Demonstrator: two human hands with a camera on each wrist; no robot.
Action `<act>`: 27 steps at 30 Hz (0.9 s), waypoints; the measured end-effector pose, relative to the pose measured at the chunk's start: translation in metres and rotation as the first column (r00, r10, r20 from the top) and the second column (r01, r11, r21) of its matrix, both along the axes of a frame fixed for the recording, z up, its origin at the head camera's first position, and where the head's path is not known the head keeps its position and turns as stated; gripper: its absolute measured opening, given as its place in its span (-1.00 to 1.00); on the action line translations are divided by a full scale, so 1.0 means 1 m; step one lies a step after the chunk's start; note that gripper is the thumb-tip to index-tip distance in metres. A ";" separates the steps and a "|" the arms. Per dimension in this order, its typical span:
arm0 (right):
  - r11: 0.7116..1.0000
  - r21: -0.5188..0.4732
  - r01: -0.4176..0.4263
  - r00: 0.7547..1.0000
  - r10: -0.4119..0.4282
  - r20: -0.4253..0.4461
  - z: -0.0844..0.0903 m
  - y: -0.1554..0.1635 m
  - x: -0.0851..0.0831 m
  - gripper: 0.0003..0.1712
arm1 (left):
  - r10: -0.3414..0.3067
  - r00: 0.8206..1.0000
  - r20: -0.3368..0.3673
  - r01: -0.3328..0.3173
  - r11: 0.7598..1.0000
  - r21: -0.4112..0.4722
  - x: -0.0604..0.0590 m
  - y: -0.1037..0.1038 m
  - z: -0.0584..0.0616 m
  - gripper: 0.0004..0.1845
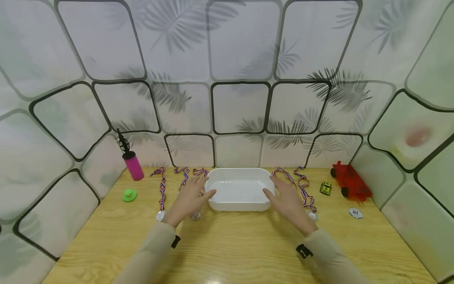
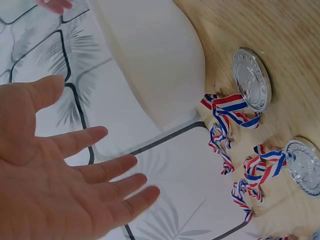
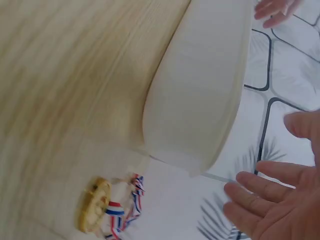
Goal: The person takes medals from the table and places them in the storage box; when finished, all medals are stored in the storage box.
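A white rectangular basin [image 1: 239, 206] with rounded corners stands upright on the wooden table, nothing visible inside it. My left hand [image 1: 189, 199] is at its left end and my right hand [image 1: 289, 201] at its right end, both with fingers spread and holding nothing. In the wrist views a gap shows between each hand and the basin's wall. Near the left hand lie silver medals [image 2: 251, 80] on red, white and blue ribbons [image 2: 220, 145]. By the right hand is a gold-looking medal [image 3: 95, 206] with a similar ribbon [image 3: 116, 220].
At the left stand a magenta cylinder with a black top [image 1: 133, 167] and a green rubber duck [image 1: 129, 195]. To the right are a small yellow toy car [image 1: 325, 188], a red toy vehicle [image 1: 351, 182] and a round chip [image 1: 356, 213]. A patterned curtain [image 1: 239, 106] surrounds the table.
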State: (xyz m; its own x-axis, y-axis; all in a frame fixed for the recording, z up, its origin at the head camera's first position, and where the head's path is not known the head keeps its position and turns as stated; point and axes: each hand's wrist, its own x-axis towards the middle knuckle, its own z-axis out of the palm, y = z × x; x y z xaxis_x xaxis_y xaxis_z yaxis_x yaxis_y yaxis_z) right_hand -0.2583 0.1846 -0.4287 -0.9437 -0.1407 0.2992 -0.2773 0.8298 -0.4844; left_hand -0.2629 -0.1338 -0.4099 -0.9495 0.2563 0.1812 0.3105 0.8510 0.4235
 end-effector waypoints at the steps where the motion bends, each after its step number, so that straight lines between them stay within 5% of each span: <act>1: 0.997 -0.081 -0.002 1.000 0.001 -0.008 -0.001 0.001 -0.001 -0.32 | -0.013 1.000 0.001 0.013 0.998 0.057 0.000 -0.002 0.000 -0.31; 6: 0.903 -0.429 -0.016 1.000 0.016 -0.004 -0.004 0.008 -0.003 -0.54 | 0.002 1.000 0.007 -0.004 0.964 0.266 -0.002 -0.015 0.001 -0.52; 10: 0.797 -0.600 0.060 0.988 0.037 0.147 -0.003 0.016 -0.003 -0.56 | 0.011 1.000 -0.005 -0.009 0.921 0.390 -0.003 -0.028 -0.003 -0.73; 14: 0.710 -0.689 0.141 0.955 0.087 0.285 -0.003 0.023 -0.002 -0.55 | -0.030 0.998 0.056 0.000 0.881 0.473 -0.005 -0.041 -0.014 -0.80; 21: 0.696 -0.697 0.172 0.924 0.132 0.360 -0.009 0.029 -0.003 -0.52 | -0.073 0.972 0.225 -0.063 0.838 0.542 -0.007 -0.057 -0.029 -0.72; 27: 0.697 -0.700 0.157 0.903 0.186 0.388 -0.014 0.029 -0.007 -0.49 | -0.132 0.962 0.238 -0.011 0.854 0.520 -0.011 -0.066 -0.037 -0.74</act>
